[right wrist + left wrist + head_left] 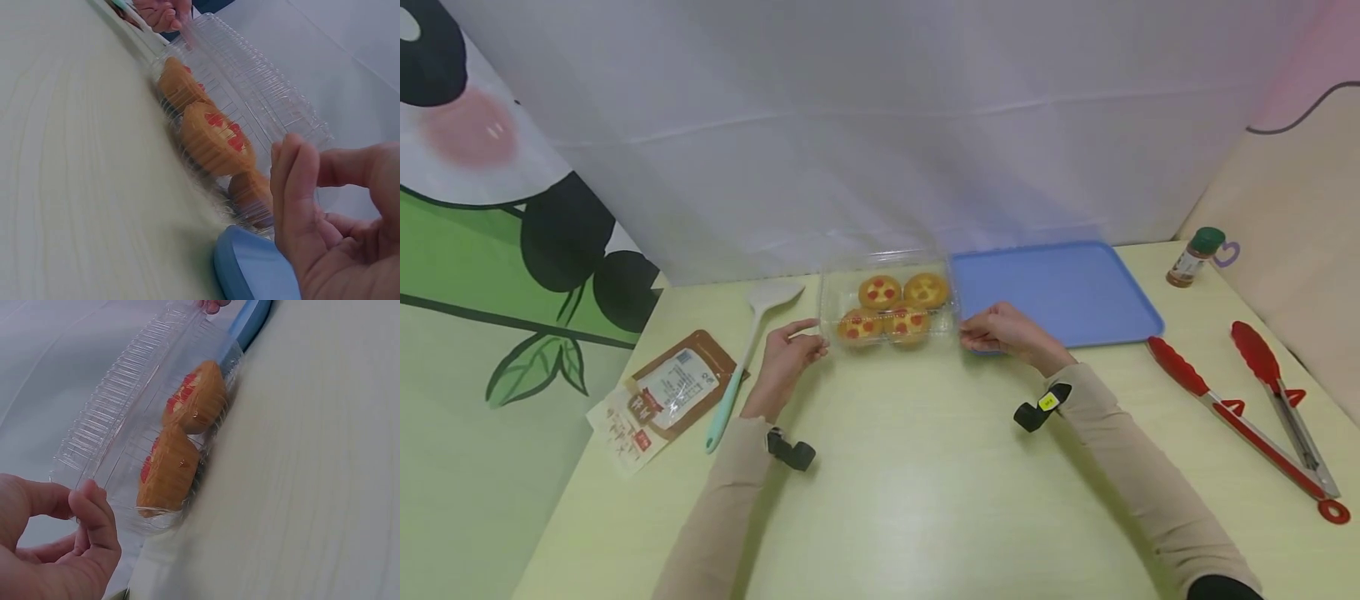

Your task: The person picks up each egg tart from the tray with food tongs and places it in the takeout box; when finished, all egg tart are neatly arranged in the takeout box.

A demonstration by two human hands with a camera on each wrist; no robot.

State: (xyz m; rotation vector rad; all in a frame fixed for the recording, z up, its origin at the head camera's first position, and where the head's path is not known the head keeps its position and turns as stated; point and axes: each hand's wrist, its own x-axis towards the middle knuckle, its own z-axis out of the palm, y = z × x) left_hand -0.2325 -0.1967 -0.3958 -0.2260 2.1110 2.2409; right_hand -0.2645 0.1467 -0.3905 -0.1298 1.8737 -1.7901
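Observation:
A clear plastic clamshell box (837,287) at the back of the table holds several egg tarts (880,292), most with red pieces on top. Its ribbed lid (103,409) stands partly raised in both wrist views. At the front left corner, my left hand (786,362) pinches the lid's edge between thumb and fingers. My right hand (1009,335) pinches the opposite corner on the right, above the edge of a blue tray (1060,292). In the right wrist view, the fingers (297,187) hide part of that corner and one tart.
On the left lie a white-headed spatula (730,400) with a mint handle and a brown-and-white food pouch (673,392). Spread red-and-silver tongs (1262,442) lie on the right. A green-capped spice jar (1191,262) stands behind them. White cloth (865,167) hangs behind the table.

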